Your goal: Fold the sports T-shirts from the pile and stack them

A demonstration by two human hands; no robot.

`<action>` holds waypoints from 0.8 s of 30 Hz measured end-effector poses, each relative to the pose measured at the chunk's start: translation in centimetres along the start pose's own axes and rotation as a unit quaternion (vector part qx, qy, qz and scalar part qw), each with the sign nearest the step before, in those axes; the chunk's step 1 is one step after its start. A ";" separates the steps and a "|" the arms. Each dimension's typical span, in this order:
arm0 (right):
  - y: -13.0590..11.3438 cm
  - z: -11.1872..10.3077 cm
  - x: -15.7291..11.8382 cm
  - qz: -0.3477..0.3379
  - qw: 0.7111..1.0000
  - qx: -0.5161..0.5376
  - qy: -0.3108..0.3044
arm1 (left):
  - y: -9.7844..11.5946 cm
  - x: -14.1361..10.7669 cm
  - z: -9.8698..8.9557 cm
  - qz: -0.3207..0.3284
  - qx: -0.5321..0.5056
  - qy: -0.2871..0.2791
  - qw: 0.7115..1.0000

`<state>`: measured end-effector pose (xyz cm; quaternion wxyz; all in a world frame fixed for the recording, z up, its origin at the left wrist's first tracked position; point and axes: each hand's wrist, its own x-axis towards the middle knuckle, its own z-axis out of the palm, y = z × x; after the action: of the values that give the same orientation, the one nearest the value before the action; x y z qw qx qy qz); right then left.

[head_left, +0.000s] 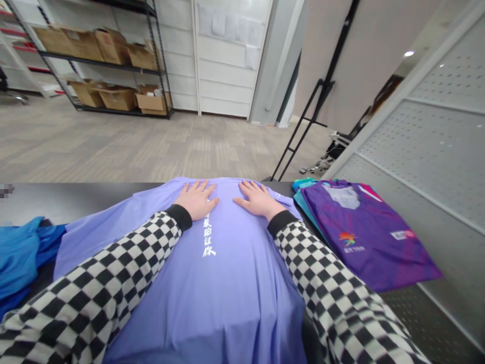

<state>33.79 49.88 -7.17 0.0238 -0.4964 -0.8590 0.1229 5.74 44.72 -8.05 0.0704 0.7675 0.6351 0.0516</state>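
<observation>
A lavender shirt (231,273) with a column of white characters lies spread over the dark table, its near part hanging down toward me in soft folds. My left hand (197,199) rests flat on the shirt near its far edge, fingers spread, just above the characters and partly over the top ones. To the right of it, my right hand (258,199) also lies flat on the cloth with the fingers apart. Neither hand grips anything. A bare strip of shirt shows between the two hands.
Folded purple shirts (371,237) are stacked at the table's right, beside a perforated partition (428,146). Blue garments (22,258) lie at the left on the dark table (87,199). Beyond stand a shelf with cardboard boxes (117,97) and a black stand (303,121).
</observation>
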 end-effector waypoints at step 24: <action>7.8 -3.6 -5.7 0.172 0.963 -0.028 0.204 | -1.5 -0.6 0.2 0.009 0.007 0.022 1.000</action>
<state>43.92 49.38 -5.02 0.1628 -0.6514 -0.7410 -0.0031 4.24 44.38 -8.45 0.0504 0.7722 0.6301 0.0647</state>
